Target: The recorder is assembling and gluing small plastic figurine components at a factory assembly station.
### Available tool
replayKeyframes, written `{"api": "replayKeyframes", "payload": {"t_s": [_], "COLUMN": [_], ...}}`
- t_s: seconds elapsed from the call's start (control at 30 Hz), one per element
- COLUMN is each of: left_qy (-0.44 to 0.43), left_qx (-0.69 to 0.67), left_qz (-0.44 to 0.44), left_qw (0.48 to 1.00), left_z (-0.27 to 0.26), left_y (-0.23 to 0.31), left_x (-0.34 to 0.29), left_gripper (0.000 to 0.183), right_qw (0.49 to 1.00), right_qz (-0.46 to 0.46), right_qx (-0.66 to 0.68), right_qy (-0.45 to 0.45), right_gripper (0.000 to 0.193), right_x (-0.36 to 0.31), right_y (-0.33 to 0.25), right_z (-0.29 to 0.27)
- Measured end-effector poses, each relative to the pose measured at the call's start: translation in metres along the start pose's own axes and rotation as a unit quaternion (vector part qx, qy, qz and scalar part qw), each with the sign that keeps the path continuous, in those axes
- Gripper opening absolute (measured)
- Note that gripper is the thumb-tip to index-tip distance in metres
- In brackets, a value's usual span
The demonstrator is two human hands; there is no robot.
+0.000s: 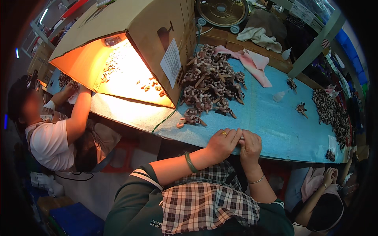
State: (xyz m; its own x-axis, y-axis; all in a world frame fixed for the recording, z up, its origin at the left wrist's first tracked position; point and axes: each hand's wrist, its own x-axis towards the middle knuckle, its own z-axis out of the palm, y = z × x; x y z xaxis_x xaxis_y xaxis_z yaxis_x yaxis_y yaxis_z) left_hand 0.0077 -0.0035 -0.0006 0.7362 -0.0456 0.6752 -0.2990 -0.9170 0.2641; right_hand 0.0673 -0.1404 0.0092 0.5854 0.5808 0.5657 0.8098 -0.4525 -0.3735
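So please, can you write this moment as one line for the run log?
left hand: at table edge, touching right hand | right hand: pinching small item, unclear | pile of small figurines: beyond hands | lit cardboard box: left

My table cover (275,126) is light blue. On my left wrist I wear a green bangle (191,162), on my left hand (223,143) a gold ring (223,133). My apron (204,204) has brown and white checks, my sleeves (130,196) are dark green. The far pile of small pieces (210,84) is brown and pink. The cloth (254,63) far right is pink. The box (130,55) at left glows orange inside.
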Motion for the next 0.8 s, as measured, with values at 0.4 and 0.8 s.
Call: {"api": "replayKeyframes", "payload": {"t_s": [0.4,0.8], "left_qy": [-0.012,-0.025], "left_qx": [-0.018,-0.022], "left_qz": [0.002,0.007], "left_qw": [1.000,0.999], "left_z": [0.0003,-0.0011], "left_y": [0.0010,-0.0002], "left_x": [-0.0018,0.0033], "left_gripper": [0.042,0.043], "right_qw": [1.000,0.999], "right_qz": [0.005,0.020], "right_qx": [-0.005,0.022], "right_qy": [0.017,0.023], "right_gripper": [0.023,0.024], "right_x": [-0.0021,0.0000], "right_y": [-0.0014,-0.0015], "right_z": [-0.0005,-0.0022]}}
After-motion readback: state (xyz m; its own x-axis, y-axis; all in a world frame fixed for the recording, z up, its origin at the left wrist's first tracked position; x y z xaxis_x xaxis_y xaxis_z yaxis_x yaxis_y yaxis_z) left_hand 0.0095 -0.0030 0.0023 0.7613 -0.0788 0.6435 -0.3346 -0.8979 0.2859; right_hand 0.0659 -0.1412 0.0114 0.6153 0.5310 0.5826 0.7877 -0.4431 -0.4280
